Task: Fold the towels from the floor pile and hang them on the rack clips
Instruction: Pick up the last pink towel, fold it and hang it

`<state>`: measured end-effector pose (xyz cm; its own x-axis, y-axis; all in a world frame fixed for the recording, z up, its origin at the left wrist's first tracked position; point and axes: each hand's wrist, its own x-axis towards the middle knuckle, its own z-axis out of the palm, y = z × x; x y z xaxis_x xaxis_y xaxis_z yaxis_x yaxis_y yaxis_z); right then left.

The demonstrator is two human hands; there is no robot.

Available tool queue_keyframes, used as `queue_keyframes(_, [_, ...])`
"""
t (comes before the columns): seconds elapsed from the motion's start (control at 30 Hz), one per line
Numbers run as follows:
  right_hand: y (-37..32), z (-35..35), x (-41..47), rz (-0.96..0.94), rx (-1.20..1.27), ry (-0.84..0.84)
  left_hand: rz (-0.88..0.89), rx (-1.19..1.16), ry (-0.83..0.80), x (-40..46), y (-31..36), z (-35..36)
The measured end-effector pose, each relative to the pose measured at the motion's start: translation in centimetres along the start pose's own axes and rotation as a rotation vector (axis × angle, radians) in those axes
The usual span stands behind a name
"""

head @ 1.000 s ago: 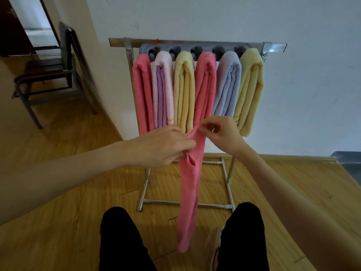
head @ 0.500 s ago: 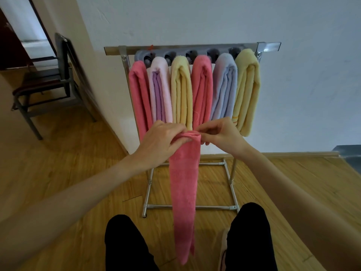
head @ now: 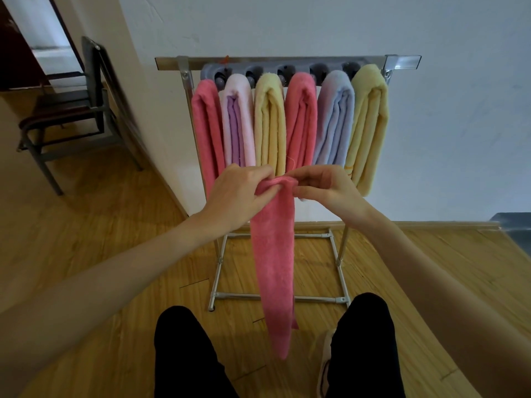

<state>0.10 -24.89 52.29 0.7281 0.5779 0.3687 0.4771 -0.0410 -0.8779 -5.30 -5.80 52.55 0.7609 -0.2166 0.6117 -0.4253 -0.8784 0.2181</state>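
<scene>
Left hand: the left hand [head: 240,193] is held palm-down in front of the rack, fingers closed in a pinch on the left side of the pink towel's top fold.
Right hand: the right hand [head: 323,188] is curled, thumb and fingertips pinched on the right side of the same fold; the two hands are set just beside each other.
Pink towel: the pink towel [head: 275,254] is folded into a long narrow strip and hung straight down from the hands, between the knees, its lower end clear of the wooden floor [head: 100,254].
Rack: the metal rack [head: 287,62] is stood against the white wall [head: 445,124]; six folded towels are hung side by side on it: pink, lilac, yellow, pink, blue, yellow.
Clips: the grey clip strip [head: 273,70] is filled across the top.
Open room: free floor is seen to the left, up to a dark chair [head: 71,110] by the wall corner, and to the right of the rack's base.
</scene>
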Motion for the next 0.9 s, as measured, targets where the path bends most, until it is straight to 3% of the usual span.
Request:
queue_keyframes(0.27, [0.0, -0.9, 1.2, -0.114, -0.278, 0.189, 0.048, -0.003, -0.017, 2.4, 0.7, -1.0])
queue_keyframes(0.4, [-0.4, -0.8, 2.0, -0.058, -0.225, 0.288, 0.142, -0.012, -0.052, 2.8, 0.7, -2.0])
queue_keyframes(0.5, [-0.2, 0.1, 2.2, -0.036, -0.187, 0.342, 0.112, -0.013, 0.048, 1.7, 0.0, -1.3])
queue_keyframes(0.6, [0.7, 0.7, 2.2, 0.036, -0.109, 0.389, -0.121, -0.137, 0.138, -1.8, -1.4, 1.2])
queue_keyframes(0.77, [1.3, 1.7, 2.1, 0.147, -0.012, 0.372, -0.607, -0.573, -0.213, -7.7, -3.9, 7.6])
queue_keyframes(0.9, [0.3, 2.0, 2.4, 0.138, 0.141, 0.392, -0.723, -0.603, -0.376, -9.3, -4.8, 11.3])
